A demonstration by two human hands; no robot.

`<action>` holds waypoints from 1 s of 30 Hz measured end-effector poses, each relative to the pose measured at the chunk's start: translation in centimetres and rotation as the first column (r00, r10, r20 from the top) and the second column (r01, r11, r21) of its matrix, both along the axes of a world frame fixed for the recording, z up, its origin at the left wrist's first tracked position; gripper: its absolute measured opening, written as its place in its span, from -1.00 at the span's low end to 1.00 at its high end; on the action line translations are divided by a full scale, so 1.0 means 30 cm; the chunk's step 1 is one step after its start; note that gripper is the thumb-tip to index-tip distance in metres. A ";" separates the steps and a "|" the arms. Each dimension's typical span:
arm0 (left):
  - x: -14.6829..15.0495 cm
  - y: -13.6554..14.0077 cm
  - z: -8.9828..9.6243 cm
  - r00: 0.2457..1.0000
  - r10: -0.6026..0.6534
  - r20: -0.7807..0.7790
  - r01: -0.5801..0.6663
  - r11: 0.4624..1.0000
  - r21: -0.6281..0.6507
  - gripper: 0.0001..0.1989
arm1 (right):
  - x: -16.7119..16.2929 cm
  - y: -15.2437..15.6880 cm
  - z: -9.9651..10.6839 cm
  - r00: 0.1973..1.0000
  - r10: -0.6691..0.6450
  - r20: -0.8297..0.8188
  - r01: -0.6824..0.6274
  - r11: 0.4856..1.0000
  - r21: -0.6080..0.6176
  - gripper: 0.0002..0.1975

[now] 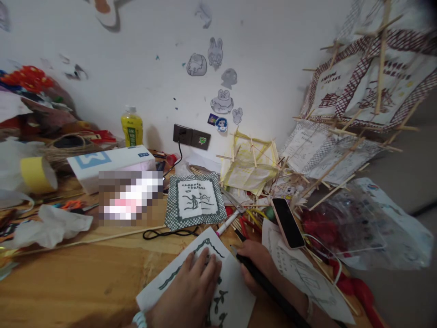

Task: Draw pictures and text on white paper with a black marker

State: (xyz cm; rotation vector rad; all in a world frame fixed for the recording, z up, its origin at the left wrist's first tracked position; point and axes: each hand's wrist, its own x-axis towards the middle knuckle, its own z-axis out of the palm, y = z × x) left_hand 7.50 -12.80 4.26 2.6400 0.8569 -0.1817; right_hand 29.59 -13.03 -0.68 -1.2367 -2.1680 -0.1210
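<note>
A white sheet of paper (235,273) lies at the table's near edge, with a dark green wavy border and leaf-like marks drawn on it. My left hand (191,287) rests flat on this sheet, fingers stretched out, covering part of the drawing. At the sheet's right edge, my right hand (256,264) is closed around a long black pen (262,278), its tip pointing up and left. Just beyond the sheet is a finished-looking square drawing (196,200) with a green crosshatched border. To the right lies another sheet with a pencil drawing (307,273), partly under my right forearm.
A pink-edged phone (287,222), scissors (235,202) and several markers lie beyond my right hand. Stick-framed paper pieces (365,91) rise at the right beside a plastic bag (382,228). At the left are a white box (112,164), yellow tape (37,174) and a yellow bottle (132,127).
</note>
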 end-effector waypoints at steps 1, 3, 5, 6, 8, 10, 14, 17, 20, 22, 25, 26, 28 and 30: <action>0.001 0.000 -0.004 1.000 0.017 -0.004 -0.017 1.000 0.004 -0.14 | 0.004 0.006 -0.002 0.999 -0.024 -0.025 0.025 0.999 0.028 -0.94; 0.003 0.001 -0.012 0.997 0.072 -0.021 -0.071 0.997 0.029 -0.17 | 0.006 0.020 -0.005 0.997 -0.059 -0.059 0.064 0.995 0.080 -0.88; 0.006 0.002 -0.023 0.990 0.132 -0.045 -0.129 0.990 0.061 -0.21 | 0.003 0.035 -0.006 0.986 -0.131 -0.100 0.138 0.988 0.067 -0.81; 0.009 0.002 -0.031 0.987 0.152 -0.052 -0.148 0.986 0.079 -0.23 | 0.000 0.041 -0.006 0.977 -0.176 -0.117 0.181 0.983 0.040 -0.79; 0.016 -0.001 -0.052 0.985 0.168 -0.045 -0.162 0.980 0.119 -0.25 | -0.009 0.050 -0.003 0.956 -0.264 -0.130 0.262 0.964 -0.034 -0.77; 0.024 -0.006 -0.070 0.989 0.146 -0.026 -0.140 0.976 0.166 -0.28 | -0.018 0.053 0.005 0.943 -0.314 -0.113 0.305 0.948 -0.088 -0.76; 0.031 0.000 -0.059 0.995 0.092 0.041 -0.099 0.959 0.265 -0.50 | -0.032 0.047 0.032 0.943 -0.331 -0.026 0.327 0.940 -0.097 -0.70; 0.006 0.049 -0.015 0.979 0.182 0.094 -0.203 0.916 0.347 -0.69 | -0.040 0.043 0.046 0.935 -0.354 0.020 0.355 0.932 -0.077 -0.71; -0.044 0.128 0.007 0.944 0.298 0.142 -0.330 0.855 0.401 -0.68 | -0.046 0.043 0.047 0.936 -0.349 0.034 0.351 0.934 -0.062 -0.71; -0.079 0.176 -0.002 0.916 0.367 0.165 -0.402 0.831 0.384 -0.70 | -0.048 0.044 0.045 0.941 -0.336 0.031 0.337 0.941 -0.037 -0.70; -0.115 0.218 -0.032 0.886 0.406 0.223 -0.461 0.825 0.327 -0.71 | -0.052 0.048 0.051 0.939 -0.342 0.018 0.343 0.939 -0.016 -0.72; -0.121 0.225 -0.041 0.883 0.397 0.251 -0.461 0.834 0.303 -0.72 | -0.053 0.049 0.054 0.936 -0.351 0.014 0.352 0.936 -0.021 -0.73; -0.126 0.233 -0.054 0.874 0.370 0.315 -0.453 0.855 0.254 -0.75 | -0.054 0.052 0.059 0.928 -0.372 0.007 0.372 0.927 -0.039 -0.74; -0.127 0.240 -0.060 0.852 0.355 0.385 -0.455 0.866 0.206 -0.76 | -0.051 0.057 0.055 0.921 -0.388 -0.016 0.387 0.921 -0.044 -0.74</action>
